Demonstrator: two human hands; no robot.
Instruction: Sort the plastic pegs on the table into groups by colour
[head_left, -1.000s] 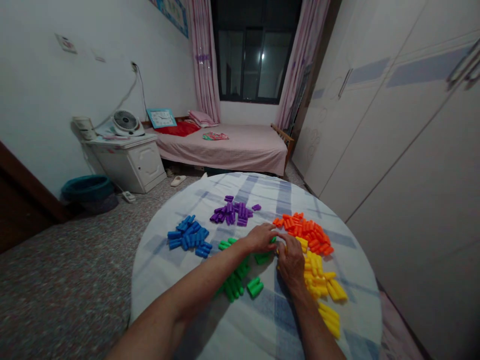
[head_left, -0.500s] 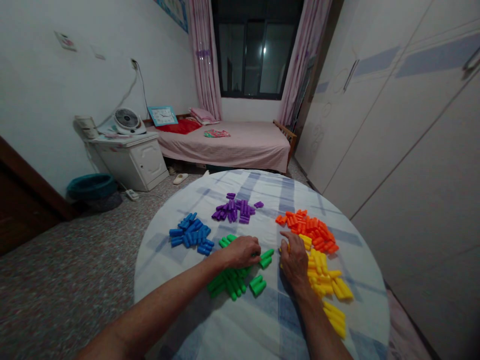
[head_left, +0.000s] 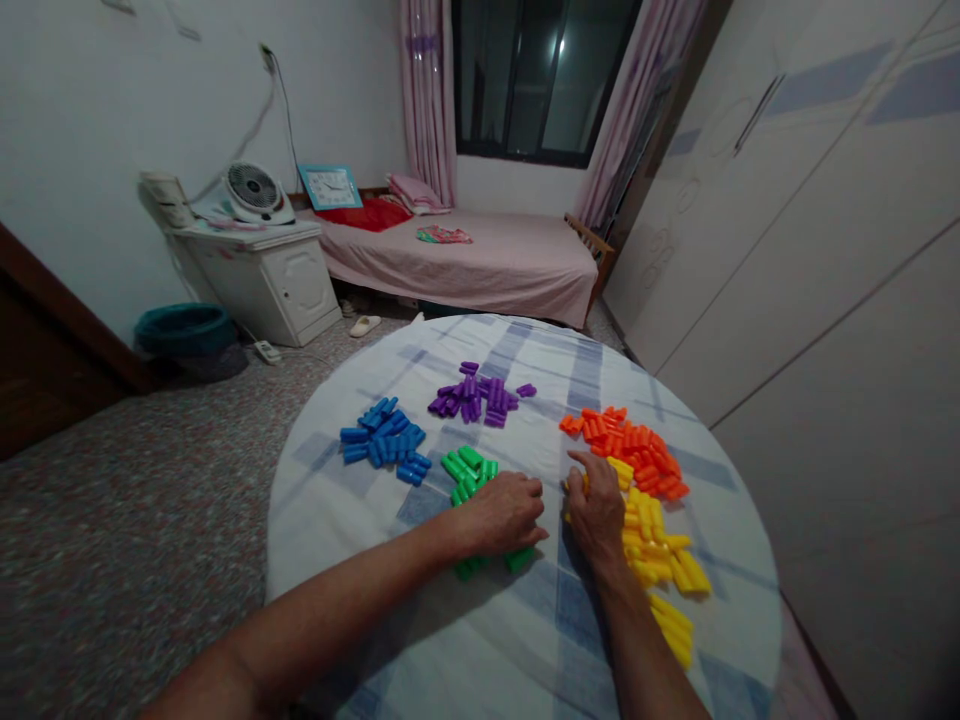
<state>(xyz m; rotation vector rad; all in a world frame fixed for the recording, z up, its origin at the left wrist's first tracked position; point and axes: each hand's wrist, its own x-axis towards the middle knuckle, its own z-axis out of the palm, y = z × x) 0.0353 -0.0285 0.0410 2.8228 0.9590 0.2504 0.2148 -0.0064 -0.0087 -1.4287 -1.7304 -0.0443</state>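
Observation:
My left hand rests fingers-together on the near side of a pile of green plastic pegs, hiding part of it. My right hand curls at the left edge of a yellow peg pile, with a few yellow pegs showing under its fingers. Orange pegs lie just beyond that hand. Purple pegs and blue pegs form separate piles farther off, and neither hand touches them. All of them lie on a round table under a blue-checked white cloth.
Patterned carpet spreads left of the table, and a white wardrobe stands close on the right. Beyond lie a pink-covered bed, a white bedside cabinet with a fan on top, and a teal basin.
The green pegs now form a tighter pile, and my left hand has shifted onto its near side. My right hand stays at the yellow pile. The whole view has tilted slightly.

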